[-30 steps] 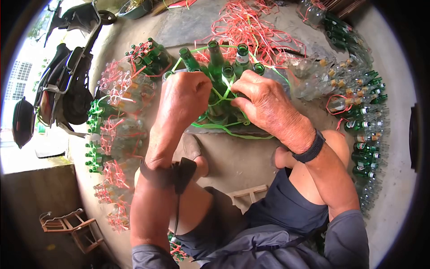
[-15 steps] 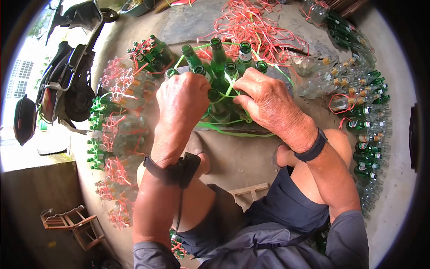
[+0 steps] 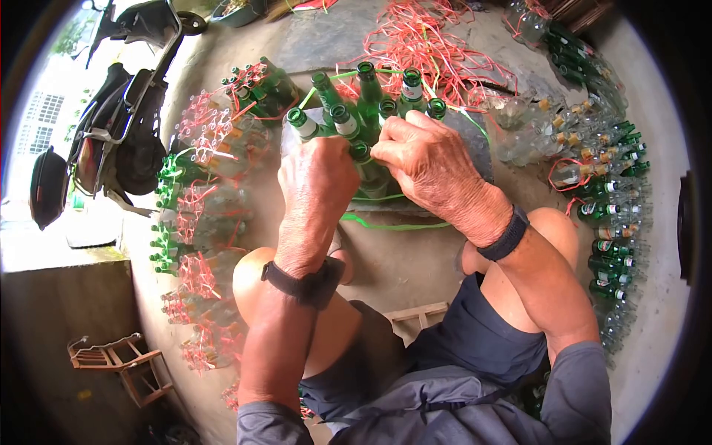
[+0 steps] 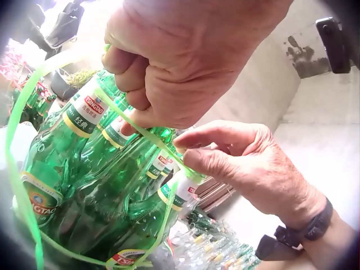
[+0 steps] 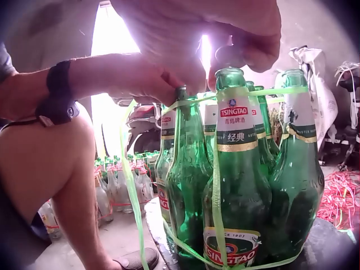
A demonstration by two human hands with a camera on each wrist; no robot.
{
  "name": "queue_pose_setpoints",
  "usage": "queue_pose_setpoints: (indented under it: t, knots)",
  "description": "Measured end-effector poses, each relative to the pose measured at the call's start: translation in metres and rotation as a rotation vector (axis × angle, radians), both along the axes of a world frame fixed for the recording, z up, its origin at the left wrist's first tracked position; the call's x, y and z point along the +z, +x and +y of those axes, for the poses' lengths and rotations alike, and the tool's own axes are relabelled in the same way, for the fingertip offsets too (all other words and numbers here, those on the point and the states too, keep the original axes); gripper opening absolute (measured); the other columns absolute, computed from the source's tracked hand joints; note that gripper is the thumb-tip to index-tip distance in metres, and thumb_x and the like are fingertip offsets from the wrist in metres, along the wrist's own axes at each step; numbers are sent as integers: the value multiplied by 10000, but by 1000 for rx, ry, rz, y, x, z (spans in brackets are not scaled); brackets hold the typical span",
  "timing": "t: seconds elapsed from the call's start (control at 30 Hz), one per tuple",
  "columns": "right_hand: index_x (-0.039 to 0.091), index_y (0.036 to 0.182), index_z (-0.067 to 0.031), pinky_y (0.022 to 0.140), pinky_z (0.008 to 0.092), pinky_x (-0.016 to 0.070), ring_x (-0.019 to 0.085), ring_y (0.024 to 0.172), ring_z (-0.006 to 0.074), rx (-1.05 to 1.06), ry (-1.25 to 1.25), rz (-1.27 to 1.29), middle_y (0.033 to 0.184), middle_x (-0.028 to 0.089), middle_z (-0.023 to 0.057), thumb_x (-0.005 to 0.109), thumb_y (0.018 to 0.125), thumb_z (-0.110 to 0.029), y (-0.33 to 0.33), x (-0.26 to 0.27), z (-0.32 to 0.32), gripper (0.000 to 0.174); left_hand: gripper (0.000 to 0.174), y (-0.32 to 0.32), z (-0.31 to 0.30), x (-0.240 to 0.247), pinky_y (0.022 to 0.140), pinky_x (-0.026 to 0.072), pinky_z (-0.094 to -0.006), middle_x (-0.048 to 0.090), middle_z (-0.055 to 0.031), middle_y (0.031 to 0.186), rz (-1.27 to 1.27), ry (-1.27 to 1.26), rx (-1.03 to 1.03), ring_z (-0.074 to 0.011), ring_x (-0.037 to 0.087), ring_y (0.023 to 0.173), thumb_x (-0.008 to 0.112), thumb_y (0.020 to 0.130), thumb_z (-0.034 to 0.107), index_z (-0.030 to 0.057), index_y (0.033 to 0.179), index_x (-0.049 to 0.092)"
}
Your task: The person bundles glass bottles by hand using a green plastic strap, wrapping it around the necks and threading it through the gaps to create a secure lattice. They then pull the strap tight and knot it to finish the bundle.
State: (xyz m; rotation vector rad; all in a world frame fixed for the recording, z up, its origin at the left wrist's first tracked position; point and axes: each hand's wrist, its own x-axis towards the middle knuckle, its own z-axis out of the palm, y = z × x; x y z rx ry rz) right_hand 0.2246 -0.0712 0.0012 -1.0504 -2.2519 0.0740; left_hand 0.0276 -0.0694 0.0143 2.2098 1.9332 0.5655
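Note:
Green beer bottles [image 5: 239,185] stand upright in a tight cluster, with a light green plastic strap [image 5: 191,102] running round their necks and another loop low around their bodies. In the head view my left hand [image 3: 315,182] is at the near side of the cluster, fingers curled on the strap. Close by, my right hand [image 3: 434,156] pinches the strap with thumb and forefinger beside a bottle neck. From the left wrist, a stretch of strap [image 4: 140,130] crosses the necks between left hand and right hand [image 4: 242,163]. A loose strap end [image 5: 132,197] hangs below the left hand.
The cluster stands on a dark slab [image 3: 475,159]. Tangled red strap [image 3: 423,44] lies beyond it. Bundled bottles stand left [image 3: 204,200], and rows of bottles [image 3: 612,222] line the right wall. A motorbike [image 3: 122,119] and a small wooden chair [image 3: 122,363] are at the left.
My hands have come closer together over the near bottles, the left moving right and toward me. The strap between them, visible before in the head view, is now mostly covered by the hands.

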Motion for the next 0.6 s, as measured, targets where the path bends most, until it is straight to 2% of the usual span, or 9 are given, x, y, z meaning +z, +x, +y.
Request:
queue_pose_setpoints:
  t: [0.07, 0.13, 0.23, 0.3, 0.33, 0.4, 0.43, 0.5, 0.6]
  knots:
    - [743, 964, -82, 790, 408, 555, 627, 891, 281, 2, 9, -17, 966, 646, 45, 781, 786, -2, -2, -2, 2, 198, 168, -2, -1, -3, 734, 582, -521, 712, -241, 812, -54, -1, 10, -468, 716, 790, 650, 913, 138, 88, 920, 811]
    - [716, 837, -101, 772, 426, 573, 634, 891, 293, -8, 20, 6, 894, 602, 76, 714, 845, -69, -3, -2, 5, 32, 168, -3, -1, -8, 732, 581, -508, 716, -241, 821, -111, 0, 20, -466, 719, 790, 654, 916, 132, 83, 929, 814]
    - [716, 833, -101, 783, 427, 572, 632, 907, 292, -18, 26, 9, 898, 603, 77, 719, 836, -67, -4, -6, 5, 34, 168, -2, -6, -16, 714, 580, -480, 724, -234, 812, -169, 48, 30, -439, 737, 770, 662, 938, 133, 83, 974, 818]
    - [715, 835, -100, 785, 429, 571, 629, 913, 294, -20, 19, 3, 900, 602, 77, 720, 834, -64, -4, -4, 5, 36, 163, -2, -9, -22, 663, 563, -432, 719, -196, 753, -285, 133, 44, -334, 744, 672, 676, 965, 127, 91, 1048, 811]
    - [715, 836, -99, 787, 430, 569, 627, 918, 297, -27, 11, 0, 902, 601, 78, 722, 831, -61, -4, -3, 4, 40, 163, -2, -11, -22, 663, 563, -432, 719, -196, 753, -284, 134, 46, -334, 744, 672, 676, 965, 127, 91, 1048, 811]
    - [710, 833, -99, 788, 432, 567, 625, 919, 300, -28, 2, 7, 904, 600, 79, 724, 827, -56, -4, -3, 4, 45, 158, -2, -14, -20, 610, 521, -368, 672, -135, 671, -348, 79, 70, -191, 659, 581, 695, 989, 113, 110, 1108, 799]
    - [706, 829, -99, 789, 434, 565, 622, 920, 303, -31, -10, 13, 905, 599, 80, 725, 824, -52, -3, -3, 3, 51, 158, -1, -16, -19, 610, 521, -368, 672, -135, 671, -349, 80, 72, -191, 659, 581, 695, 989, 113, 110, 1108, 799]
    - [699, 828, -97, 790, 435, 562, 619, 921, 306, -33, -5, 6, 908, 597, 82, 728, 818, -46, -3, -3, 3, 60, 133, 1, -19, -17, 683, 549, -516, 729, -227, 805, -383, 54, 84, -450, 731, 803, 693, 995, 126, 131, 1100, 773]
    - [689, 831, -94, 794, 439, 556, 612, 920, 310, -33, -6, 0, 913, 594, 86, 733, 809, -36, -3, -3, 3, 76, 110, 4, -24, -17, 678, 550, -509, 725, -224, 794, -433, 79, 101, -450, 730, 805, 694, 997, 107, 127, 1075, 770]
